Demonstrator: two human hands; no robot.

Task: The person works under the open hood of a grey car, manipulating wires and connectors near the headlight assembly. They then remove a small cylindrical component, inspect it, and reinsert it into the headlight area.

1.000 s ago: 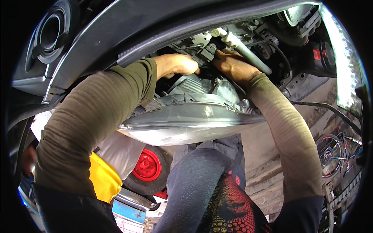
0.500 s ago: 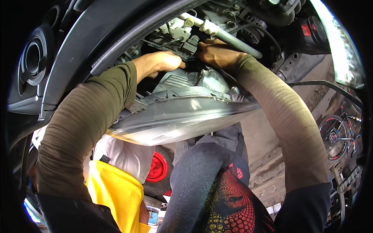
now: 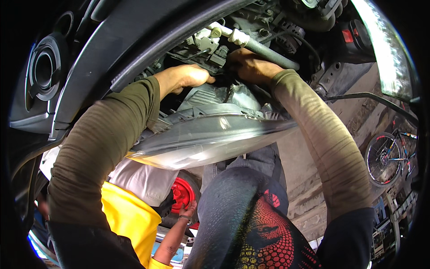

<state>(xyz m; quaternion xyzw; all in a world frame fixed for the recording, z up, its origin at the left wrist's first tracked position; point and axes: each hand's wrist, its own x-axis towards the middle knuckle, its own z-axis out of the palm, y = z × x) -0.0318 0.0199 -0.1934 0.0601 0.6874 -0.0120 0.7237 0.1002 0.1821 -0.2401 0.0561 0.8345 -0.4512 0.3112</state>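
Observation:
A car headlight with a clear lens and a ribbed grey back housing lies across the front of an engine bay. My left hand is behind it with fingers curled closed, its fingertips at a dark gap by the housing. On the other side of that gap, my right hand reaches under a grey padded pipe, its fingers bent. What either hand grips is hidden in shadow. Just above, between the hands, sits a grey connector-like block.
A black bumper with a round lamp recess curves along the left. A person in a yellow shirt is below, a hand by a red wheel. A thin rod and a bicycle are at right.
Both my hands stay at the gap behind the headlight, with the right shifted slightly. The other person's forearm and hand have come into view by the red wheel. The view has shifted slightly.

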